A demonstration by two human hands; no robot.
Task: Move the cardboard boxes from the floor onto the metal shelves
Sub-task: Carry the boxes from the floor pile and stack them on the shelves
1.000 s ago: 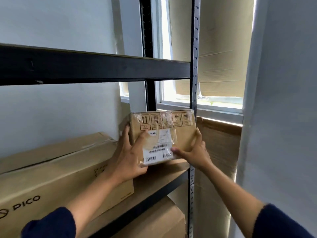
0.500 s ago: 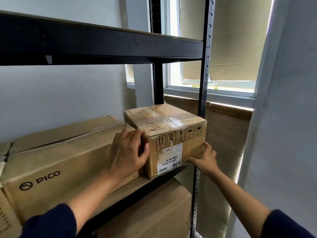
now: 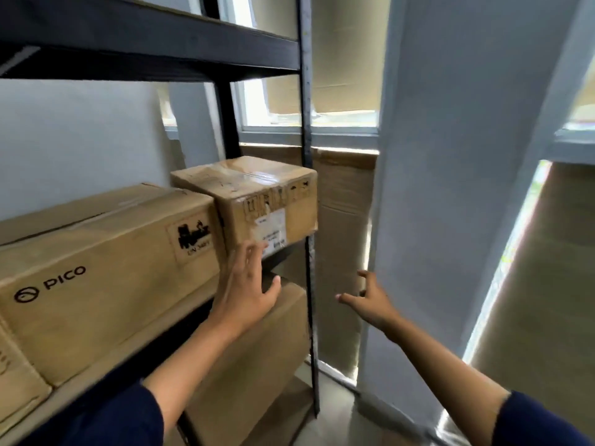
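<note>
Though shelved, small box [image 3: 254, 201] just beyond left fingers [image 3: 252, 257] (straight).

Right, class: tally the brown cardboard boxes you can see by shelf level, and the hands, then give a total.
Brown cardboard boxes on the middle shelf: 3 (small taped box, long PICO box, cut-off box at the left edge)
Brown cardboard boxes on the shelf below: 1
Hands: 2 (left hand, right hand)
Total: 6

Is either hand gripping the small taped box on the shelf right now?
No. The small taped box sits on the shelf with both hands off it: the left hand is spread open just below it, the right hand open beside the post.
</note>
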